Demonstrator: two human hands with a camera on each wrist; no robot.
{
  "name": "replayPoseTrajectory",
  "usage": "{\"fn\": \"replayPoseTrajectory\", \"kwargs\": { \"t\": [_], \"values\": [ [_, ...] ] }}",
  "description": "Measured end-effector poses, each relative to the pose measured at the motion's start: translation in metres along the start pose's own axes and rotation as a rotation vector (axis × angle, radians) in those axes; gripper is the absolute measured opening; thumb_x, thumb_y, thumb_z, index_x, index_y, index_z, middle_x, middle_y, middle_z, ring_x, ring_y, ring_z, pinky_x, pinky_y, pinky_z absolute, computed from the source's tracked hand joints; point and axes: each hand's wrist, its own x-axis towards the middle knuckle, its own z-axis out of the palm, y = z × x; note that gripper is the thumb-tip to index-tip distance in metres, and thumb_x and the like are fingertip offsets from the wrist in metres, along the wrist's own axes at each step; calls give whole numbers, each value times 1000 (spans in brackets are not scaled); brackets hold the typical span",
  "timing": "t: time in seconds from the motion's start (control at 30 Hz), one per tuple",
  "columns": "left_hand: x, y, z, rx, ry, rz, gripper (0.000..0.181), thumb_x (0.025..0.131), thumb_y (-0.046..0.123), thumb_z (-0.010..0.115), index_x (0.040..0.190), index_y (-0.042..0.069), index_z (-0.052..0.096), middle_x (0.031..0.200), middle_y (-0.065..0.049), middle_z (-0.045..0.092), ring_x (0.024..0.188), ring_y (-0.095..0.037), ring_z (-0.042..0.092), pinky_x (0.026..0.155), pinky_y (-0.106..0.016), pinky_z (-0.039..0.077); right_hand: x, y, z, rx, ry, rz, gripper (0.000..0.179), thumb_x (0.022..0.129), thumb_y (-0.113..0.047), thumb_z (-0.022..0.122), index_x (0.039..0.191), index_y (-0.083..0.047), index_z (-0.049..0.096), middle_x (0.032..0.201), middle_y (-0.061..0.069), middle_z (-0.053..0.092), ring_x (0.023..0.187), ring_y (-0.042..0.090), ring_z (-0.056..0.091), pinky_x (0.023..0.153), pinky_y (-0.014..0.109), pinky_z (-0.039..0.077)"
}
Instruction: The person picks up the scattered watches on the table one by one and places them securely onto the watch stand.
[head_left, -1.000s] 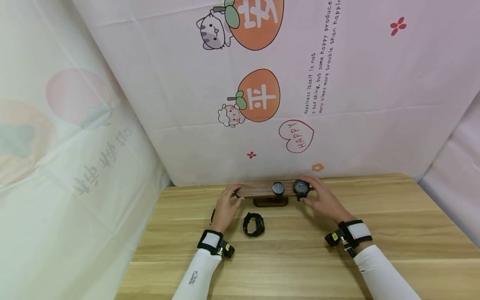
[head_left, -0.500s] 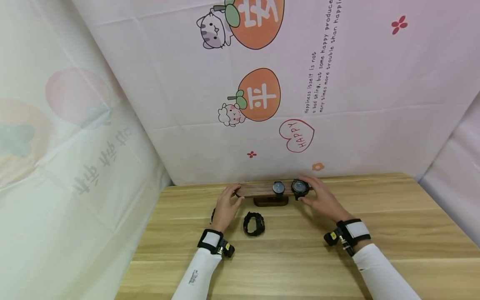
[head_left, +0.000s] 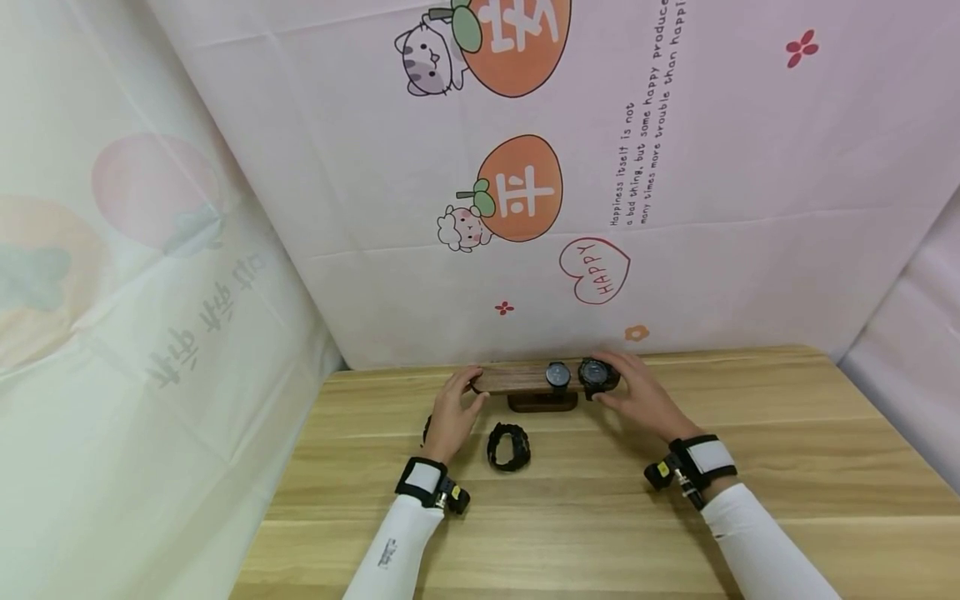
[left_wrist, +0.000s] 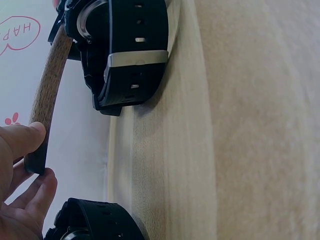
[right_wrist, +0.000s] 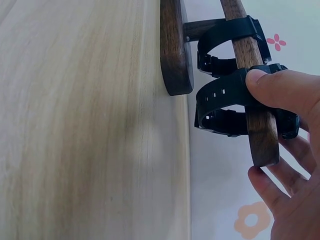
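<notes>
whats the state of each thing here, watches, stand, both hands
wooden stand: upright on the table, bar level.
right-end watch: looped round the bar, pinched by the right hand.
middle watch: strapped round the bar, untouched.
loose watch: buckled in a loop, lying on the table.
left hand: thumb and fingers grip the bar's left end.

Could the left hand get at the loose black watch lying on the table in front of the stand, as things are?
Probably yes. The left hand pinches the left end of the wooden bar, and the loose watch lies on bare table just beside it with nothing between. It would need to let go of the bar first.
</notes>
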Motion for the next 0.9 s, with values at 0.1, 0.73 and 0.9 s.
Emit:
{"fn": "replayPoseTrajectory", "kwargs": {
  "t": [0.1, 0.73, 0.9],
  "values": [
    [0, 1, 0, -3, 0, 1, 50, 102, 13, 73, 150, 8, 59, 154, -10, 59, 138, -28, 61, 113, -37, 55, 1, -1, 0, 0, -1, -1, 74, 92, -13, 83, 157, -11, 49, 162, 24, 45, 150, 47, 38, 121, 73, 34],
    [0, 1, 0, -12, 9, 9, 50, 101, 10, 74, 149, 7, 60, 154, -15, 59, 138, -29, 61, 113, -39, 56, 2, -4, 4, 5, 0, -20, 73, 92, -12, 84, 157, -11, 49, 161, 21, 47, 149, 45, 39, 121, 72, 34],
    [0, 1, 0, -11, 10, 6, 49, 101, 10, 74, 148, 7, 60, 154, -14, 59, 138, -29, 61, 113, -38, 56, 4, -5, 4, 0, 0, -22, 73, 92, -14, 84, 156, -11, 50, 160, 22, 48, 149, 45, 39, 121, 72, 35]
  ]
}}
